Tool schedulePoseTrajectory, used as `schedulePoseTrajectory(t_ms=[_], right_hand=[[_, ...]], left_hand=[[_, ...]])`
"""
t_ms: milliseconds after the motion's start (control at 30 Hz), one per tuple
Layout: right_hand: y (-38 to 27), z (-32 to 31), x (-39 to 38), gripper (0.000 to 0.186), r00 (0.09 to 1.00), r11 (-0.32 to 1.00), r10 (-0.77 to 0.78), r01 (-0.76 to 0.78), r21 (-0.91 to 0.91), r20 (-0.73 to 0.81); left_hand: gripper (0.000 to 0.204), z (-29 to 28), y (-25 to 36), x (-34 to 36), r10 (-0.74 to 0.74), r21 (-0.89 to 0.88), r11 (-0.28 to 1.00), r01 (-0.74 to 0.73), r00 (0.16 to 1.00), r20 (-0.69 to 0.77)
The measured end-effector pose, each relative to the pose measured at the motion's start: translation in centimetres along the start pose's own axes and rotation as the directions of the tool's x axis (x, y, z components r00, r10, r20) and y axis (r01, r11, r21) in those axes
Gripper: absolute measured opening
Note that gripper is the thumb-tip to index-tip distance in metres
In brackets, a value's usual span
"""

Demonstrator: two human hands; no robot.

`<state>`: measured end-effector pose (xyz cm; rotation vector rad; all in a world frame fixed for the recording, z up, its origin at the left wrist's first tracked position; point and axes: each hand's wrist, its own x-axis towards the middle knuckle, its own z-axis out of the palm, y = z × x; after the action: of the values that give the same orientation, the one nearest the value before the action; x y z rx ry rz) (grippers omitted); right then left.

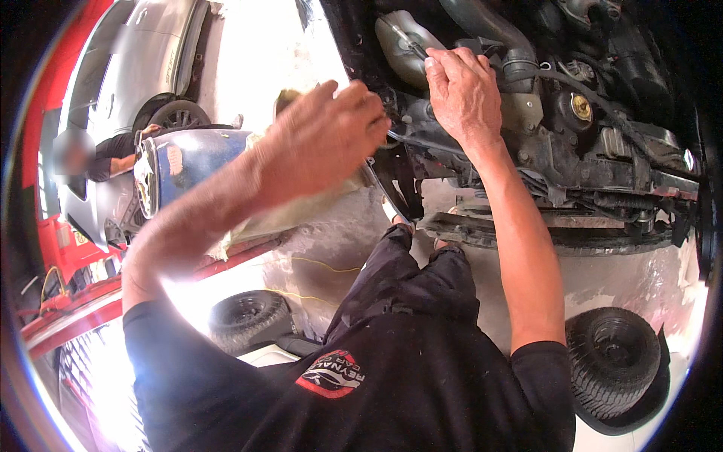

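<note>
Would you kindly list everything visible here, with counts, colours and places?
engine bay: one, dark and grimy, upper right
fluid reservoir: one, off-white, top centre
brass-coloured cap: one, in the bay, right
black hose: one, between the hands
rag: one, yellowish, under the left hand
blue drum: one, left
silver car: one, upper left
tyres: two loose, black, on the floor, lower right and lower centre
another person: one, dark top, far left
left hand: blurred, by the hose
right hand: on the reservoir area

A pale translucent tank (403, 45) sits at the front corner of the open engine bay, tilted, with a thin metal tool (403, 39) lying across its top. A yellowish cloth (290, 215) hangs below, crumpled.
</note>
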<state>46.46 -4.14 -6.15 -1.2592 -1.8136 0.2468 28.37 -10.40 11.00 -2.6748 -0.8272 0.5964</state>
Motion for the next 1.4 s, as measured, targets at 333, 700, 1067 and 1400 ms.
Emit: schedulePoseTrajectory(t_ms=[333, 700, 1067, 1400], right_hand=[[-0.1, 0.0, -0.1, 0.018, 0.998, 1.0, -0.024, 0.024, 0.006, -0.049], [-0.3, -0.3, 0.0, 0.018, 0.999, 0.999, -0.034, 0.035, 0.022, -0.04], [-0.4, -0.4, 0.0, 0.024, 0.999, 1.0, 0.012, -0.011, -0.008, 0.03], [-0.3, -0.4, 0.1, 0.02, 0.998, 0.999, -0.041, 0.042, 0.02, -0.049]], left_hand=[[0.022, 0.4, -1.4, 0.5, 0.119, -0.065, 0.992, -0.112, 0.986, 0.117], [0.033, 2.4, -3.5, -1.0, -0.032, -0.131, 0.991, 0.026, 0.998, -0.046], [0.03, 0.9, -3.1, -0.2, -0.034, 0.057, 0.998, 0.034, 0.999, 0.0], [0.022, 2.0, -6.9, 1.7, 0.039, 0.033, 0.999, -0.04, 0.999, 0.023]])
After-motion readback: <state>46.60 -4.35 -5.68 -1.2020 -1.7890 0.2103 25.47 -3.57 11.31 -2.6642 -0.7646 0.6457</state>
